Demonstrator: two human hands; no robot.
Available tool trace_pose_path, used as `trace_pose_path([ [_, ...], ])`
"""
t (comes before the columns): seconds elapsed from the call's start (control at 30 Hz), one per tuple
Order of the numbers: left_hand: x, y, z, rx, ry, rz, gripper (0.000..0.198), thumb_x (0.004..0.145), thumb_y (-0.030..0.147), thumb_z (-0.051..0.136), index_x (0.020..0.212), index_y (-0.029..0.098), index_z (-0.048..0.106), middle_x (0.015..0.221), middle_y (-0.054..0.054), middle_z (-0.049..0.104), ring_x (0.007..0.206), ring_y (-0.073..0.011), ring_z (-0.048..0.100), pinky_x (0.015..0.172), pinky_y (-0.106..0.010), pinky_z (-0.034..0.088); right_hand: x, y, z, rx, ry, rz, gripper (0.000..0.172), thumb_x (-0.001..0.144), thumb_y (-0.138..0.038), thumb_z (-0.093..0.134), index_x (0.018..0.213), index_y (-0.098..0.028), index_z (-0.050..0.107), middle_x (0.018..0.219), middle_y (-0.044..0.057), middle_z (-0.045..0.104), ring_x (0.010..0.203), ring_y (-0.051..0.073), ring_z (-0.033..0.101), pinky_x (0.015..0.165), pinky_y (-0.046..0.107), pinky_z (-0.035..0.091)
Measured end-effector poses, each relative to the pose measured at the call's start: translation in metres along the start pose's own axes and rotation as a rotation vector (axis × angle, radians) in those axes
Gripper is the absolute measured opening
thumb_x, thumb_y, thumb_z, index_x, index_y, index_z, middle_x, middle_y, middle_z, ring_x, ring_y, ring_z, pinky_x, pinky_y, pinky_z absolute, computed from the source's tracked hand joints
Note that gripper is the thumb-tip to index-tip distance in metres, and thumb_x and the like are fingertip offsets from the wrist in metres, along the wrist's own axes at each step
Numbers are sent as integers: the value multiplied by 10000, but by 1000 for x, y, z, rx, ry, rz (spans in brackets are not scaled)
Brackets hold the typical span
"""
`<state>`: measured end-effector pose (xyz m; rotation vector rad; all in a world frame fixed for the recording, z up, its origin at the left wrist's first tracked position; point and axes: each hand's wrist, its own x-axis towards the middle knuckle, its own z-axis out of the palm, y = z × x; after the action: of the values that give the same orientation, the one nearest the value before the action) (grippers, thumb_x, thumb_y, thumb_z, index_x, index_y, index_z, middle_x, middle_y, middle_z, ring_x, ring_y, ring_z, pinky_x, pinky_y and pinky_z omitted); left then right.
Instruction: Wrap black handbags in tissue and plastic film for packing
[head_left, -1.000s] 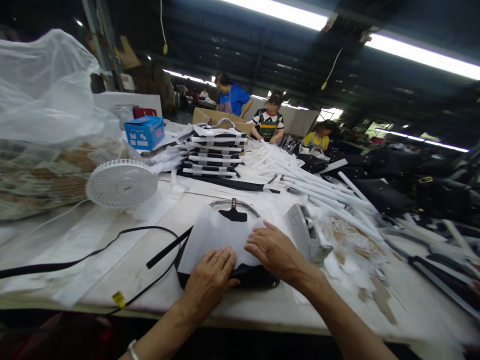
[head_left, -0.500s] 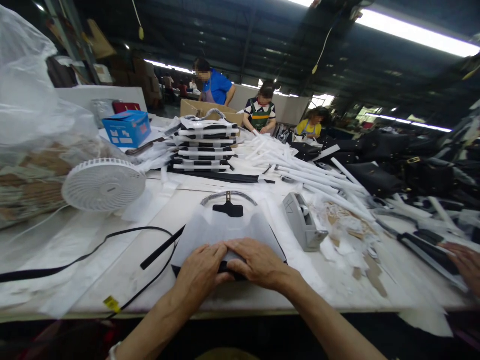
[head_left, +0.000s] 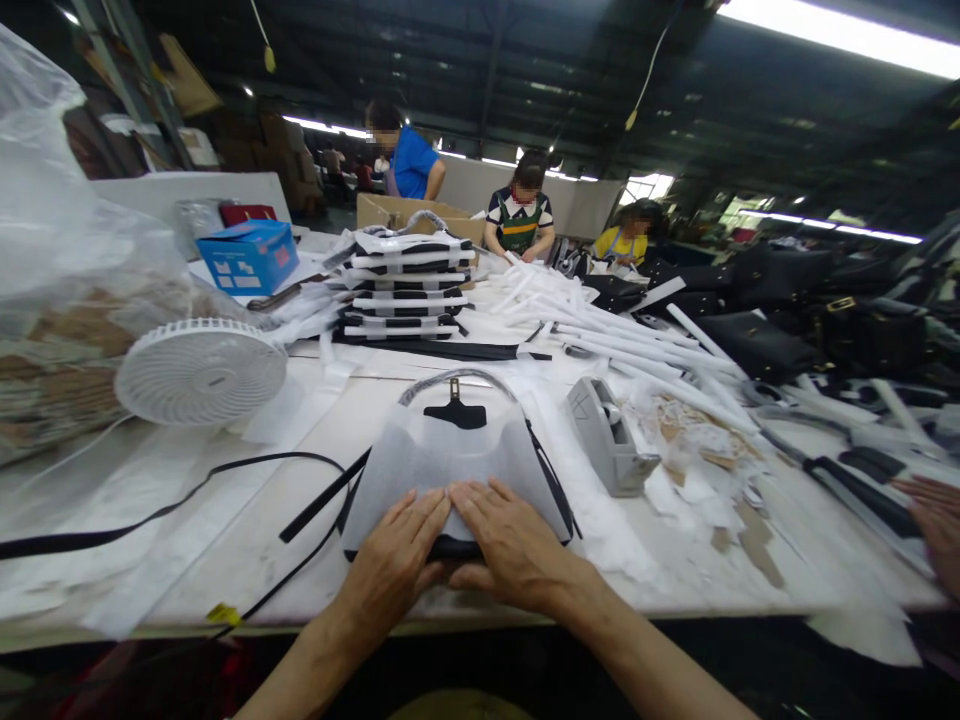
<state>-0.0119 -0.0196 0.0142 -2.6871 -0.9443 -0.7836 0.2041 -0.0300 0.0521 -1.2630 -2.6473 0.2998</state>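
Observation:
A black handbag [head_left: 560, 488] lies on the table in front of me, its front covered by a sheet of white foam wrap [head_left: 480, 455]. My left hand [head_left: 397, 545] rests with outstretched fingers on the near part of the sheet, thumb at the bag's near edge. Beside it, fingertips almost meeting, my right hand [head_left: 517, 540] lies flat on the sheet in the same way. At the far end, a black tab with a gold buckle [head_left: 455, 410] shows past the sheet. Behind it arches the wrapped handle [head_left: 461, 377].
A grey tape dispenser [head_left: 611, 440] stands to the right, near paper scraps. On the left are a white fan [head_left: 202, 372] and a black strap [head_left: 165, 508]. Wrapped bags [head_left: 409, 290] are stacked behind, beside white rolls [head_left: 630, 345]. A co-worker's hand [head_left: 934, 520] is at far right.
Both hands have flattened and spread along the sheet, with the right fingers now stretched forward instead of bent over the bag's near edge. More of the bag's dark right side shows.

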Motion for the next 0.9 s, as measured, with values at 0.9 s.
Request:
trace_pose_path([
  [0.9,9,5,-11,-294,-107,-165,513,783,86,635,1270,169,500,1283,-121,638,1199,-236,598,1094,-472,449,15,10,-24,379,-82,196,441,975,-386,443,1358,-202,561,1391,72,576,1309,237,515,1182,458,292],
])
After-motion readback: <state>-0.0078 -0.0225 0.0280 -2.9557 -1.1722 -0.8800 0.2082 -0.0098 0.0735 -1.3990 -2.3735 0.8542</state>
